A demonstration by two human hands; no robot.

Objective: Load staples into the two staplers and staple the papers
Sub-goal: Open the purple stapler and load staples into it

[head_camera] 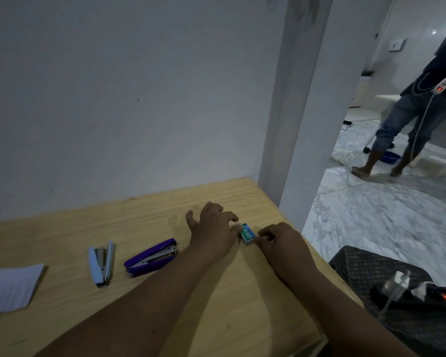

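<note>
A small green staple box [247,235] lies on the wooden table [62,228] near its right edge. My left hand [213,229] touches the box's left end with thumb and forefinger, its other fingers spread. At the box's right end my right hand [281,242] pinches something small and dark, hard to make out. A purple stapler [151,257] lies opened to the left of my hands. Further left lies a light blue stapler [101,262], also opened. White papers [9,288] rest at the table's left edge.
The table stands against a white wall [139,99] and a pillar [289,124]. A dark woven chair [371,269] with a power strip and plugs on it stands right of the table. Another person [420,109] walks on the marble floor at the far right.
</note>
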